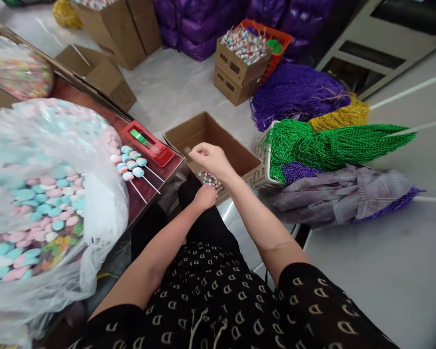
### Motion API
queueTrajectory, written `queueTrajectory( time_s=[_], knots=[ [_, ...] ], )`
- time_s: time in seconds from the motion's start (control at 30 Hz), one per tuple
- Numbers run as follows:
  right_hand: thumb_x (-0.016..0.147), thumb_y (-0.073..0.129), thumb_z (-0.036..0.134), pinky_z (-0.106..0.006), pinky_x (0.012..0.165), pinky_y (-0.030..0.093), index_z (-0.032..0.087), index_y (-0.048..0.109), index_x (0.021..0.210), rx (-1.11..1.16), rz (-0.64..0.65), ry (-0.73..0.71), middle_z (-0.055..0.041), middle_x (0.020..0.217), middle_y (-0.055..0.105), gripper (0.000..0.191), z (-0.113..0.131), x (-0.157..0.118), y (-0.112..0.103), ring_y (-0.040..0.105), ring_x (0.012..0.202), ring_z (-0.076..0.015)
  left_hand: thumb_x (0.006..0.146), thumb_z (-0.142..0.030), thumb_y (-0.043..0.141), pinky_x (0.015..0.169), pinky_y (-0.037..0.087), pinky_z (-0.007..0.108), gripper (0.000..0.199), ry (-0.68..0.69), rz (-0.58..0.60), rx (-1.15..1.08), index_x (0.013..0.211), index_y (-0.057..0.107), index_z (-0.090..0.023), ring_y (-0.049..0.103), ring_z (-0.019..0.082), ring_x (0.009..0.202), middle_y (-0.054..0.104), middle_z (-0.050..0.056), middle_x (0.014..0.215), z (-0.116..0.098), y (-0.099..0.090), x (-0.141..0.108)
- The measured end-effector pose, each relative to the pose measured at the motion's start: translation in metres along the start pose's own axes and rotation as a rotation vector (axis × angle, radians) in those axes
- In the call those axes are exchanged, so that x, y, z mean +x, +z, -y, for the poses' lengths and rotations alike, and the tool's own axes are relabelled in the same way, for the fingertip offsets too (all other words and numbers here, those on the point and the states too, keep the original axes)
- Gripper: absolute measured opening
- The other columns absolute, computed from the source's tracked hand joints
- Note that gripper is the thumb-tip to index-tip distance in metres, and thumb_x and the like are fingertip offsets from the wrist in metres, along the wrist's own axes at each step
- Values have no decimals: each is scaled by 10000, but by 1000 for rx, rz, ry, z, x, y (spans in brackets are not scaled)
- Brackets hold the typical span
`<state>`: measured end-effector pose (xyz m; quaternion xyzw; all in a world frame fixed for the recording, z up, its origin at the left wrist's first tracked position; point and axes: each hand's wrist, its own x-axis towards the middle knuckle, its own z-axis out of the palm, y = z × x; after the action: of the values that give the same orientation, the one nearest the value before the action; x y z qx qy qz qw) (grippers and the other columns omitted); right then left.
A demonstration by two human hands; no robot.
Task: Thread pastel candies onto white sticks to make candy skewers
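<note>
My right hand (209, 159) hangs over an open cardboard box (207, 133), its fingertips pinched on a small, blurred brownish item (186, 151). Below it, my left hand (205, 196) is curled at the box's near edge, close to a small heap of pastel candy lollipops (210, 181) inside the box. Whatever its fingers might hold is hidden. Several finished lollipops (130, 165) with white sticks lie on a dark red table (148, 191), next to a red device with a green insert (147, 144). A large clear plastic bag of pastel candies (39, 203) fills the left side.
Green bead necklaces in a white basket (265, 160) stand right of the box, with purple (296, 97) and gold beads (341, 114) behind. A stacked carton of lollipops (241, 60) and a red crate (276, 48) stand on the floor ahead.
</note>
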<state>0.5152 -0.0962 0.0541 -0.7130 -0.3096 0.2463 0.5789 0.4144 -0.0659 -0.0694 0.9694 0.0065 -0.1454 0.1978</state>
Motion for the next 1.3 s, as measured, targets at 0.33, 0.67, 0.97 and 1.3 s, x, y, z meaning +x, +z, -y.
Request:
queueTrajectory(
  time_s=[0.33, 0.67, 0.97, 1.3],
  knots=[
    [781, 819, 404, -181, 391, 247, 245, 533, 847, 812, -496, 495, 150, 455, 407, 335, -74, -97, -51, 282, 374, -58, 1026, -338, 533, 980, 528, 330, 375, -192, 110, 203, 1127, 827, -128, 728, 285, 1170, 800, 176, 1192, -15, -87, 49],
    [901, 729, 362, -174, 395, 272, 247, 511, 880, 1020, -672, 507, 155, 472, 402, 247, -84, -77, -14, 311, 370, -57, 978, -398, 586, 862, 520, 284, 347, -291, 103, 54, 1095, 852, -209, 744, 248, 1080, 832, 105, 1111, -39, -129, 69],
    [948, 695, 338, -174, 395, 297, 238, 512, 866, 1087, -732, 473, 146, 481, 437, 225, -90, -59, -10, 320, 378, -56, 945, -370, 615, 740, 462, 283, 305, -318, 26, -122, 841, 822, -171, 678, 206, 825, 757, 75, 771, -34, -124, 75],
    [1001, 627, 300, -171, 399, 296, 237, 504, 856, 1126, -759, 506, 141, 486, 426, 200, -84, -57, -4, 312, 381, -59, 911, -341, 591, 721, 438, 292, 301, -258, 49, -175, 772, 792, -164, 630, 197, 773, 733, 76, 752, -26, -123, 75]
  ],
)
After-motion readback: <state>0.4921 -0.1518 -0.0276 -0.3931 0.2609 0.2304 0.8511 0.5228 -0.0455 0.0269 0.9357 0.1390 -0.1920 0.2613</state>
